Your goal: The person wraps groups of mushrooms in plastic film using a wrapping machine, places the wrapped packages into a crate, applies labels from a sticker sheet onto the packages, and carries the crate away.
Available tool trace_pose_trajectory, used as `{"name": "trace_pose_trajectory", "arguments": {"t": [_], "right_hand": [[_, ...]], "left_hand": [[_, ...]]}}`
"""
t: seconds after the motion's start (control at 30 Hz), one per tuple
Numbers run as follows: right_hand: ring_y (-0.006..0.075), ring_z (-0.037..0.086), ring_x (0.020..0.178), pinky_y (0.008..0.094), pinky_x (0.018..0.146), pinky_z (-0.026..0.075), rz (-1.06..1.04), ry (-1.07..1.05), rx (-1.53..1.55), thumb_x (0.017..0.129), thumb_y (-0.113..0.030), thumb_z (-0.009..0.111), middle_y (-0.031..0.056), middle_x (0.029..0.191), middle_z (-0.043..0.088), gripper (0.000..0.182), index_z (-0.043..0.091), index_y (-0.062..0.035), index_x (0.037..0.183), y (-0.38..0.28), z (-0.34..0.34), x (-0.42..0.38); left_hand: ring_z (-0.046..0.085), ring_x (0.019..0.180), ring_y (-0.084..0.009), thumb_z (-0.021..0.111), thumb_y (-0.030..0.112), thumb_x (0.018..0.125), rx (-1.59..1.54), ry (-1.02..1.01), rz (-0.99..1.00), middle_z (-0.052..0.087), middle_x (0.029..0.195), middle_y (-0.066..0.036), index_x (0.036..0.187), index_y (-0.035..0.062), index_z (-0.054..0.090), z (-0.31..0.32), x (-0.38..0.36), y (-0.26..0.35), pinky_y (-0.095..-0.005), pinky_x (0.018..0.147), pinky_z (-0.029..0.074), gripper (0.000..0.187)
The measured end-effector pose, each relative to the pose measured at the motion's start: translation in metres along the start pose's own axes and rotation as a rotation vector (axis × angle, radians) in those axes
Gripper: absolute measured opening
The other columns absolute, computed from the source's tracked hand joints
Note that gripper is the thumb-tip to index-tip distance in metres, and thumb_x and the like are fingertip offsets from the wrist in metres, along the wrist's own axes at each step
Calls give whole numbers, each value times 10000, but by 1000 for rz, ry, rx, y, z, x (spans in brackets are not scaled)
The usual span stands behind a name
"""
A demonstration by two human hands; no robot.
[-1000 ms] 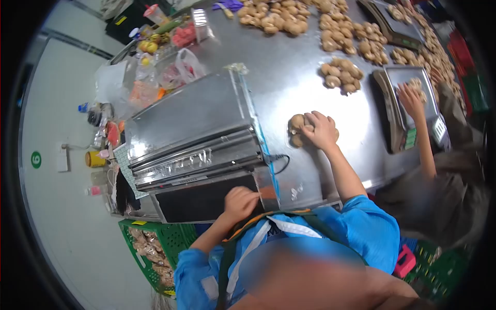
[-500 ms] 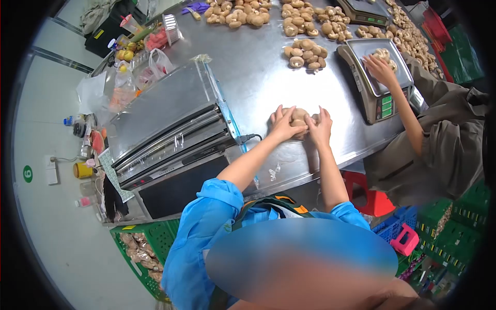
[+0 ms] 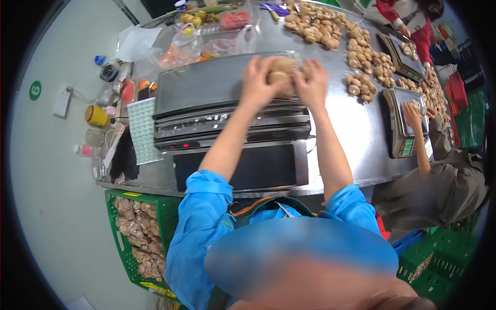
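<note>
A cluster of brown-capped mushrooms (image 3: 281,70) is cupped between my two hands over the flat metal top of a film wrapping machine (image 3: 199,82). From its left side, my left hand (image 3: 257,85) grips the cluster, fingers curled round the caps. My right hand (image 3: 312,87) presses in from the right, its thumb near the left one. Parts of the mushrooms are hidden behind my fingers. Both forearms pass over the machine's rollers and its dark front plate (image 3: 237,168).
More mushroom piles (image 3: 361,88) lie right of the machine. A co-worker's hand (image 3: 412,116) is at a scale (image 3: 395,129); another person stands at a farther scale (image 3: 405,57). Bags and a fruit tray (image 3: 235,19) sit behind. A green crate (image 3: 170,222) holds bagged mushrooms at lower left.
Both hands have carried the mushrooms from the bare steel table leftward onto the wrapping machine's area. The view has turned left, so the machine now lies straight ahead.
</note>
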State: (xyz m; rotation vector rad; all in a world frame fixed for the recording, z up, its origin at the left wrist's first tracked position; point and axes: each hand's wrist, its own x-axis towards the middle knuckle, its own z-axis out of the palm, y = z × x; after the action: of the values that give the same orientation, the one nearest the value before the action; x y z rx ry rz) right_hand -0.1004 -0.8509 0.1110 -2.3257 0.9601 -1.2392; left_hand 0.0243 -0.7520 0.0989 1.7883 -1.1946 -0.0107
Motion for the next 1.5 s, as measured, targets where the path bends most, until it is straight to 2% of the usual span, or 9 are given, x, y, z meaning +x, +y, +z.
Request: {"name": "trace_pose_trajectory", "arguments": {"t": [0.37, 0.7, 0.87, 1.0, 1.17, 1.3, 1.37, 1.43, 1.5], "right_hand": [[308, 394, 1190, 412, 953, 347, 115, -495, 257, 802, -441, 542, 157, 1263, 452, 586, 430, -93, 1260, -107, 132, -17], [230, 588, 679, 356, 606, 466, -839, -1009, -279, 743, -148, 595, 65, 744, 611, 236, 639, -126, 974, -48, 12, -13], [268, 553, 598, 349, 559, 443, -646, -728, 88, 764, -134, 579, 99, 670, 571, 142, 618, -69, 884, -51, 42, -50], [231, 603, 655, 347, 649, 483, 216, -625, 821, 901, -139, 454, 101, 666, 590, 164, 510, -7, 979, -67, 2, -31], [218, 612, 795, 340, 774, 470, 298, -105, 1267, 927, -185, 396, 144, 824, 630, 229, 517, 9, 931, -123, 74, 92], [277, 586, 915, 369, 829, 426, -11, -653, 169, 902, -199, 426, 158, 951, 618, 229, 553, -24, 976, -60, 174, 58], [327, 570, 892, 365, 811, 423, -550, -485, 238, 892, -206, 445, 181, 952, 600, 225, 567, -37, 978, -38, 189, 40], [333, 558, 903, 366, 812, 417, -394, -578, 271, 895, -207, 436, 184, 952, 597, 238, 571, -27, 972, -44, 169, 28], [340, 546, 915, 367, 812, 412, -232, -658, 303, 898, -209, 427, 187, 952, 594, 252, 575, -17, 967, -58, 137, 9]], "left_hand": [[225, 1272, -357, 556, 544, 750, 108, -118, -427, 242, 1396, -158, 1313, 229, 366, -161, -23, -142, -503, 1001, 177, 673], [487, 707, -127, 481, 96, 760, 752, -657, 1002, 472, 681, 14, 1128, 186, 554, -307, -58, -167, -308, 859, 350, 386], [490, 523, -143, 559, 151, 738, 537, -486, 784, 481, 531, 38, 1029, 163, 607, -252, -76, -179, -290, 584, 357, 296], [528, 552, -118, 525, 195, 872, -575, -225, -206, 576, 621, -49, 942, 46, 583, -296, -66, -100, -307, 578, 431, 175], [590, 731, -184, 423, 209, 920, -922, 435, -150, 611, 832, -86, 942, 25, 534, -241, 67, -104, -349, 692, 476, 216], [579, 870, -309, 453, 193, 864, 272, -142, 23, 611, 886, -148, 984, 31, 552, -149, 54, -235, -381, 772, 435, 225], [567, 896, -283, 450, 214, 871, 322, -119, 239, 604, 932, -141, 995, 26, 551, -148, 41, -254, -346, 800, 423, 247], [556, 923, -256, 447, 235, 878, 361, -113, 446, 597, 978, -133, 1006, 20, 549, -160, 25, -253, -310, 828, 411, 270], [538, 973, -283, 432, 274, 893, -195, -469, -42, 576, 1032, -155, 1039, 6, 540, -183, 10, -230, -304, 849, 395, 323]]}}
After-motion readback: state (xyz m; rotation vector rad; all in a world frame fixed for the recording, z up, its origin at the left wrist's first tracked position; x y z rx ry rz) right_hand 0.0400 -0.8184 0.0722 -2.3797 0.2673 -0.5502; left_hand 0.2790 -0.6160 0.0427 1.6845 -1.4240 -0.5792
